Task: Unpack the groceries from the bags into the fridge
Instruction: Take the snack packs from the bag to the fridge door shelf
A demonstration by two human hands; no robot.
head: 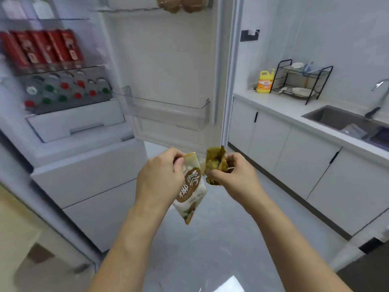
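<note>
The fridge (88, 157) stands open in front of me on the left, its door (168, 60) swung out ahead. Below the door, my left hand (160, 175) grips the top edge of a white and brown snack packet (190, 191), which hangs down from my fingers. Close beside it on the right, my right hand (233, 173) pinches a smaller crumpled olive-green packet (215, 162). The two packets nearly touch. No grocery bag is in view.
Red cartons (44, 49) fill a fridge shelf, with bottles (65, 89) in the tray below. A clear door bin (168, 112) hangs on the door; brown items (181, 4) sit in the top bin. At right: counter (280, 106), yellow detergent bottle (264, 82), dish rack (301, 81), sink (341, 119).
</note>
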